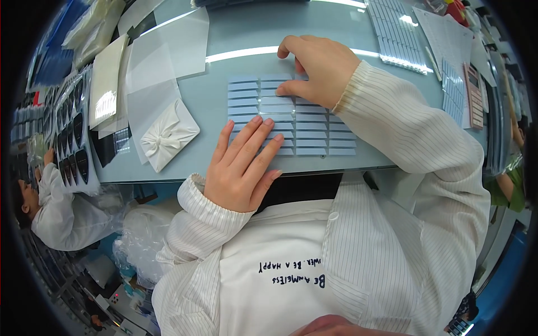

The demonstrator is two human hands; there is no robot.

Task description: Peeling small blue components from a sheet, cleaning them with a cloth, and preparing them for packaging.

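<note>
Lying partly under left grip [235,171]: strips [311,134]

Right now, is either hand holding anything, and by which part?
Left hand: nothing held; it lies spread over the lower left of the strips. Right hand: cannot be told; its palm side is hidden.

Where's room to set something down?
Glossy teal tabletop above the right hand, between frosted white sheets and upper right blue strips; narrower, between knotted white bundle and central blue strips. Crowded: left, around the flat cream packet; far right, around the pink rectangular calculator.
</note>
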